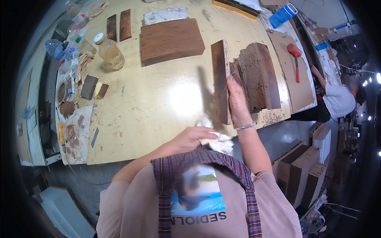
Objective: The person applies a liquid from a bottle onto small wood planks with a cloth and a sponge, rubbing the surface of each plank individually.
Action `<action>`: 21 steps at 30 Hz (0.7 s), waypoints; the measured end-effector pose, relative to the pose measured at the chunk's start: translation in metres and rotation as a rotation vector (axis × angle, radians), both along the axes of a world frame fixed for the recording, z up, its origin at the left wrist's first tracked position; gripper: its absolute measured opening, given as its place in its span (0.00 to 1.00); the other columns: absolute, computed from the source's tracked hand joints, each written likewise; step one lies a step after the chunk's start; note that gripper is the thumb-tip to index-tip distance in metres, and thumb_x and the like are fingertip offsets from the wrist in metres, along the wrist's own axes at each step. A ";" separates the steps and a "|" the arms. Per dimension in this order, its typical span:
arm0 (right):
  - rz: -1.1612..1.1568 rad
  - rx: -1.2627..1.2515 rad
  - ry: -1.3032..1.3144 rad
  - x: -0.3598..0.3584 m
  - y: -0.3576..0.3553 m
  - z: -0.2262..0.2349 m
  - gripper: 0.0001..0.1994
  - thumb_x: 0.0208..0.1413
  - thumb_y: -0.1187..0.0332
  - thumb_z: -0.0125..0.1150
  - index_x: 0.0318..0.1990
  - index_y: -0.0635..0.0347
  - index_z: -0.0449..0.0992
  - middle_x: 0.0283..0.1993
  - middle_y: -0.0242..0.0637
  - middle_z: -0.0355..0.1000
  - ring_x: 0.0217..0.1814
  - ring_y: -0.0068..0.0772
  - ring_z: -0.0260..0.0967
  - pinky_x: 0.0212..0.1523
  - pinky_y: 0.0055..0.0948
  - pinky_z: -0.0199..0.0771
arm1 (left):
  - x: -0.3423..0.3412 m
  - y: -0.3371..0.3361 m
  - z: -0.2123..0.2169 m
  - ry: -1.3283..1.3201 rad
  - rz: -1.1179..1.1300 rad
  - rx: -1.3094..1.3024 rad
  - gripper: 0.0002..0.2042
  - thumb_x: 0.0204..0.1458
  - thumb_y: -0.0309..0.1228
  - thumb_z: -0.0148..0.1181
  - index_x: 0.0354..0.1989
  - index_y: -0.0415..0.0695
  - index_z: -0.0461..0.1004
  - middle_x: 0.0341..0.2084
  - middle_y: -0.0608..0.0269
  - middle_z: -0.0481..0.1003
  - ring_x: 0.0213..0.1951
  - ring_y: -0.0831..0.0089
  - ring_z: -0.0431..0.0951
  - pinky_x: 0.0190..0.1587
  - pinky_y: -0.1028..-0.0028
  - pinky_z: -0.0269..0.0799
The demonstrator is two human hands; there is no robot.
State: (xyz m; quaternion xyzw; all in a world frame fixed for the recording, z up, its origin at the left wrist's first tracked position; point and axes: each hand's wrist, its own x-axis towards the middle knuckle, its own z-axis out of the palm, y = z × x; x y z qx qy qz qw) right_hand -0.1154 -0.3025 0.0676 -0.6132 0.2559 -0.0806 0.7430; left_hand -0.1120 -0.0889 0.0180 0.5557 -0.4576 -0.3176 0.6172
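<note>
My right hand [239,104] grips a dark brown wooden board [220,81] by its right long edge, tilting it up off the table. A crumpled white cloth [221,143] is bunched in my left hand [193,137], close to my body at the table's near edge. Just right of the raised board lies a pile of similar brown boards [256,79] with rough, speckled edges facing up. Farther off, a neat rectangular stack of brown boards [172,41] lies in front of a white wrapped block [165,16].
Two narrow dark strips [125,24] lie at the far left. A white-capped jar of yellowish liquid [111,53], plastic bottles [55,48] and a grey block [89,87] stand left. A red mallet [297,61] rests on cardboard [283,43] at right. A person [339,101] works beyond.
</note>
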 end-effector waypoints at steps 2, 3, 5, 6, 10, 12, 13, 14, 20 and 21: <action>-0.011 -0.404 -0.081 0.002 -0.007 0.020 0.29 0.65 0.51 0.51 0.63 0.67 0.66 0.60 0.43 0.69 0.60 0.32 0.66 0.56 0.34 0.68 | 0.005 0.013 -0.009 0.167 0.099 0.181 0.20 0.52 0.13 0.47 0.52 0.41 0.77 0.48 0.55 0.78 0.50 0.66 0.78 0.55 0.72 0.72; -0.003 -0.678 0.117 0.000 -0.006 0.029 0.28 0.64 0.52 0.53 0.64 0.64 0.66 0.57 0.43 0.69 0.58 0.34 0.66 0.55 0.35 0.69 | 0.010 0.017 -0.015 0.187 0.211 0.170 0.20 0.53 0.13 0.46 0.52 0.39 0.77 0.47 0.55 0.78 0.47 0.68 0.78 0.52 0.74 0.73; 0.017 -1.215 0.520 -0.005 -0.005 0.046 0.28 0.61 0.53 0.56 0.64 0.59 0.67 0.52 0.44 0.69 0.54 0.38 0.68 0.51 0.38 0.71 | 0.022 0.027 -0.010 0.446 0.413 0.280 0.21 0.52 0.12 0.47 0.53 0.37 0.75 0.45 0.56 0.78 0.47 0.71 0.78 0.52 0.75 0.73; -0.036 -1.277 0.500 -0.010 -0.009 0.032 0.28 0.58 0.54 0.58 0.65 0.53 0.67 0.47 0.46 0.66 0.50 0.46 0.67 0.47 0.43 0.72 | 0.028 0.034 -0.017 0.482 0.530 0.275 0.21 0.52 0.12 0.49 0.54 0.38 0.74 0.43 0.56 0.79 0.46 0.70 0.79 0.53 0.75 0.72; -0.110 -1.432 0.564 -0.020 -0.014 -0.005 0.28 0.56 0.61 0.62 0.64 0.52 0.67 0.50 0.47 0.66 0.57 0.49 0.63 0.51 0.47 0.69 | 0.054 0.074 -0.051 0.189 0.843 0.227 0.18 0.53 0.13 0.49 0.52 0.34 0.74 0.43 0.55 0.79 0.46 0.72 0.78 0.52 0.75 0.71; -0.131 -1.577 0.318 -0.008 -0.011 -0.014 0.28 0.53 0.65 0.64 0.63 0.56 0.67 0.52 0.49 0.65 0.57 0.51 0.63 0.54 0.46 0.68 | 0.060 0.095 -0.058 0.135 0.927 0.253 0.18 0.52 0.14 0.50 0.52 0.34 0.74 0.44 0.54 0.79 0.47 0.71 0.78 0.52 0.75 0.71; -0.137 -1.642 0.186 0.001 -0.008 -0.017 0.28 0.51 0.67 0.65 0.62 0.58 0.68 0.53 0.50 0.65 0.57 0.52 0.62 0.55 0.46 0.67 | 0.061 0.106 -0.064 0.096 0.953 0.270 0.17 0.52 0.14 0.51 0.52 0.33 0.74 0.45 0.53 0.78 0.47 0.71 0.78 0.52 0.74 0.71; -0.080 -1.616 0.089 0.015 0.002 -0.010 0.28 0.48 0.71 0.65 0.60 0.61 0.67 0.55 0.52 0.65 0.56 0.53 0.62 0.57 0.45 0.65 | 0.060 0.111 -0.068 0.054 0.978 0.281 0.17 0.52 0.15 0.51 0.52 0.33 0.74 0.45 0.53 0.78 0.47 0.70 0.78 0.52 0.74 0.71; 0.391 -1.597 0.011 0.117 0.020 -0.029 0.46 0.41 0.60 0.74 0.69 0.54 0.57 0.72 0.54 0.49 0.75 0.56 0.44 0.74 0.49 0.46 | 0.055 0.105 -0.072 -0.262 1.001 0.354 0.16 0.51 0.18 0.53 0.50 0.39 0.74 0.38 0.50 0.76 0.38 0.57 0.79 0.42 0.68 0.73; 0.433 -1.607 0.004 0.135 0.019 -0.032 0.48 0.40 0.59 0.75 0.70 0.53 0.55 0.73 0.54 0.46 0.76 0.56 0.42 0.74 0.49 0.45 | 0.056 0.103 -0.068 -0.302 0.997 0.382 0.16 0.50 0.19 0.53 0.49 0.39 0.74 0.36 0.50 0.75 0.37 0.55 0.78 0.40 0.67 0.73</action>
